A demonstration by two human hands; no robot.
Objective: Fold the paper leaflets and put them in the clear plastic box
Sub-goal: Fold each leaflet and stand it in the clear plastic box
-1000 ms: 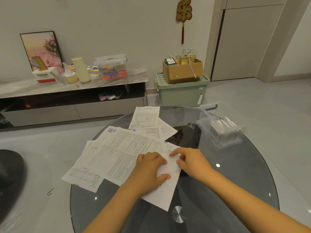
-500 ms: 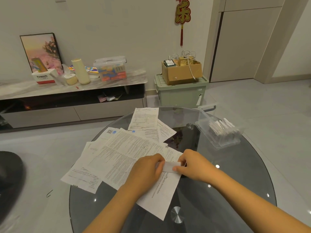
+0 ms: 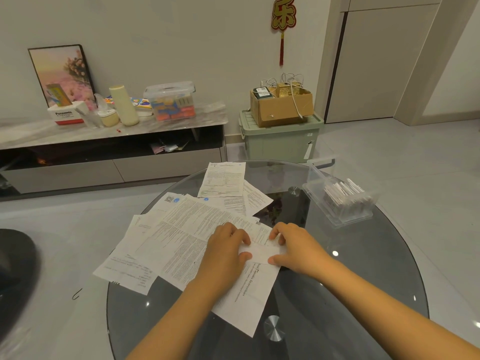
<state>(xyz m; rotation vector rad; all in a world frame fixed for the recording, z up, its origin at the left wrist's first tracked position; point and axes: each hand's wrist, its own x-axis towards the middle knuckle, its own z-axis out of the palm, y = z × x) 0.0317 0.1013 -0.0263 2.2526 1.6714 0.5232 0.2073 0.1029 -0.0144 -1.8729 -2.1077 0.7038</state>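
Presently both hands, left hand (image 3: 225, 249) and right hand (image 3: 296, 249), pinch the leaflet (image 3: 259, 253): light, limp, slippery on the glass bench (image 3: 363, 268); best held at the crease ends.

White printed leaflets (image 3: 187, 229) spread overlapping, flat on table's left; clear plastic box (image 3: 340, 201) far right holds folded leaflets (image 3: 342, 190).

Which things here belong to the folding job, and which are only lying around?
Job: folded leaflet pinched by left hand and right hand; loose leaflets; clear plastic box with folded leaflets inside.

Lying about: cardboard box, green bin, picture frame, cream bottle.
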